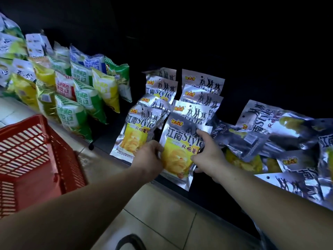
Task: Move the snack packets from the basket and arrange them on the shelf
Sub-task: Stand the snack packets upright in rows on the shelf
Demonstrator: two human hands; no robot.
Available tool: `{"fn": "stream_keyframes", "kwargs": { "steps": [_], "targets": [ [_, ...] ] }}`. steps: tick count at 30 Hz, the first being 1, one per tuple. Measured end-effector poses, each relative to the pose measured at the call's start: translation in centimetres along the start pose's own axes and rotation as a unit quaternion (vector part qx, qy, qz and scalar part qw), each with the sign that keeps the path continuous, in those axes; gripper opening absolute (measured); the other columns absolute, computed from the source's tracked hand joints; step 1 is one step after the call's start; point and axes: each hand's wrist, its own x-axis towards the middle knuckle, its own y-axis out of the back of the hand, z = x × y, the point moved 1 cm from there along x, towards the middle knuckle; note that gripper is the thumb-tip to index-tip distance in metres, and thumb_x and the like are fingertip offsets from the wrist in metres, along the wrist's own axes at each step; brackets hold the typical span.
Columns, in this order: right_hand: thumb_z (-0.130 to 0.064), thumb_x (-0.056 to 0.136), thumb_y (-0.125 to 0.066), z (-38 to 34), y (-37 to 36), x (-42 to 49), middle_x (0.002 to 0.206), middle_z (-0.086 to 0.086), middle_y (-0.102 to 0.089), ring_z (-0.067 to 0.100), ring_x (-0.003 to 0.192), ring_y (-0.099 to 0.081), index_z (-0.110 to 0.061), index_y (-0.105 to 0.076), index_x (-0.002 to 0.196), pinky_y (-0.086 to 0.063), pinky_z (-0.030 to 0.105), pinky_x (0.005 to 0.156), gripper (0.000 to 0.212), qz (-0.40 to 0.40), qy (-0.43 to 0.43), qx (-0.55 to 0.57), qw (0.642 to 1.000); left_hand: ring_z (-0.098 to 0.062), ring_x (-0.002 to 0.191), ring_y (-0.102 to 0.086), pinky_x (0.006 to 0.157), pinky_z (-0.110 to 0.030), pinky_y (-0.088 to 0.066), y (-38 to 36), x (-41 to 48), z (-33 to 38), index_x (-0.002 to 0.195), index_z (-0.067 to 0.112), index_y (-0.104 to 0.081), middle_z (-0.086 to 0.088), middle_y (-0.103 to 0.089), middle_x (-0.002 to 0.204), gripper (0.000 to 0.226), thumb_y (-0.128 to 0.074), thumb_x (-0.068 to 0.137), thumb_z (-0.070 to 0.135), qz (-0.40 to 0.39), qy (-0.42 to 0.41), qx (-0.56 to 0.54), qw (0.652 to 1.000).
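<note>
A silver and yellow chip packet (180,141) stands at the front of the right row on the dark shelf (111,134). My left hand (148,156) grips its left edge. My right hand (207,152) holds its right edge, index finger stretched up along the packet's top right part. Behind it stand two rows of the same silver packets (196,98); another front packet (138,130) stands just left of my left hand. The red basket (59,150) sits on the floor at the left; I see no packets in its visible part.
Green, yellow and blue snack bags (81,98) fill the shelf at the left. A loose heap of silver packets (281,134) lies flat on the shelf at the right. Tiled floor (162,213) lies below the shelf edge, with a dark curved thing (129,240) at the bottom.
</note>
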Motion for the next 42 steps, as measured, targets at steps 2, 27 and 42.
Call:
{"fn": "stream_keyframes", "kwargs": {
  "steps": [2,27,42],
  "targets": [
    [0.003,0.088,-0.061,0.6,-0.2,0.0,0.151,0.0,-0.04,0.023,0.075,-0.068,-0.043,-0.029,0.153,-0.061,0.033,0.062,0.086,0.019,0.034,-0.026,0.999,-0.025,0.107,-0.059,0.089,-0.035,-0.053,-0.2,-0.1,0.1,0.113,0.026,-0.064,-0.001,-0.056,0.126,0.026,-0.061,0.089,0.017,0.038,-0.027,0.057,0.997],
    [-0.037,0.094,-0.069,1.3,1.4,1.3,0.125,-0.004,-0.062,0.019,0.115,-0.061,-0.039,-0.057,0.141,-0.049,0.032,0.094,0.048,-0.049,0.1,-0.18,0.977,-0.033,0.128,-0.037,0.1,-0.045,-0.046,-4.7,-1.0,0.3,0.149,0.043,-0.013,-0.008,-0.028,0.142,0.092,-0.075,0.082,0.041,-0.079,-0.036,0.221,0.971],
    [-0.033,0.1,-0.059,0.3,10.5,-2.4,0.1,-0.01,-0.057,0.009,0.078,-0.054,-0.032,-0.053,0.143,-0.046,0.03,0.071,0.043,-0.047,0.12,-0.304,0.944,-0.032,0.144,-0.03,0.11,-0.041,-0.04,-1.2,-3.1,5.5,0.158,0.033,-0.022,-0.003,-0.019,0.16,0.079,-0.063,0.091,0.042,-0.061,-0.112,0.222,0.967]
  ]
}}
